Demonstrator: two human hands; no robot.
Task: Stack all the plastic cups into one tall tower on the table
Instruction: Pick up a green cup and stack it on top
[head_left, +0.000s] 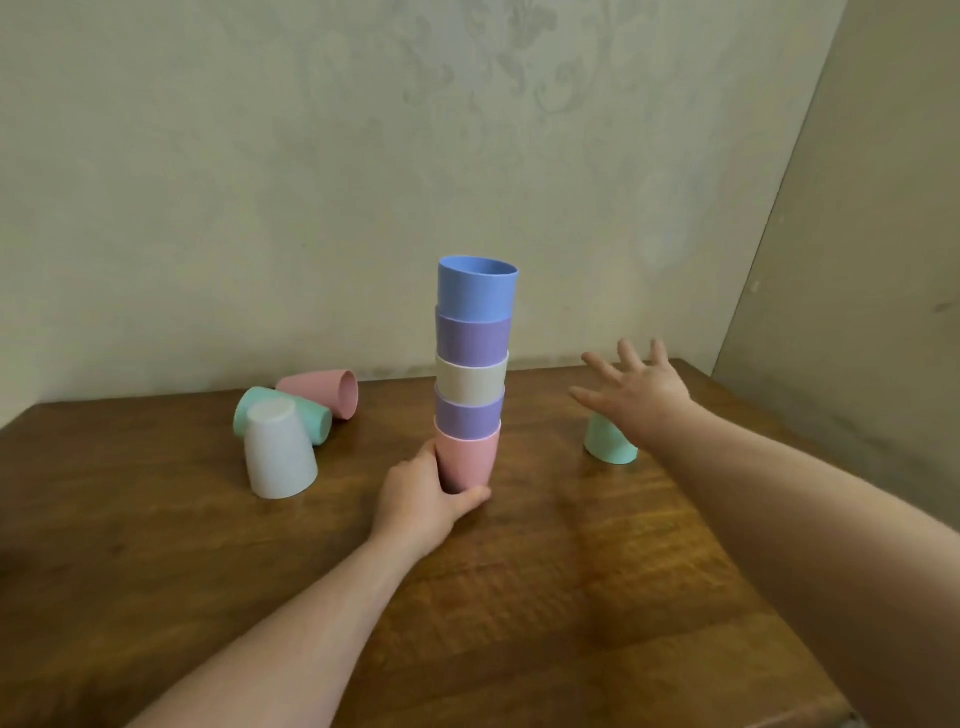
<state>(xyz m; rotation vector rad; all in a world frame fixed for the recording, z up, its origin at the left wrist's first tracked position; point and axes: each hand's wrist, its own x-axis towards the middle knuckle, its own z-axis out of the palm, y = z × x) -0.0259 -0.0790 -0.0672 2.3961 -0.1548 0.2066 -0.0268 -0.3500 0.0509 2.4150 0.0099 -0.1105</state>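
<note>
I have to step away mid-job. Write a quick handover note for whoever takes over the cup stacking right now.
Left hand: gripping the pink base cup of the tower, steadying it.
Right hand: open, empty, fingers spread above the upside-down mint cup.
Done: five cups nested upright, blue cup on top.
Left: four loose cups. That mint one on the right; on the left, a white cup upside down, another mint cup and a pink cup on their sides.
</note>
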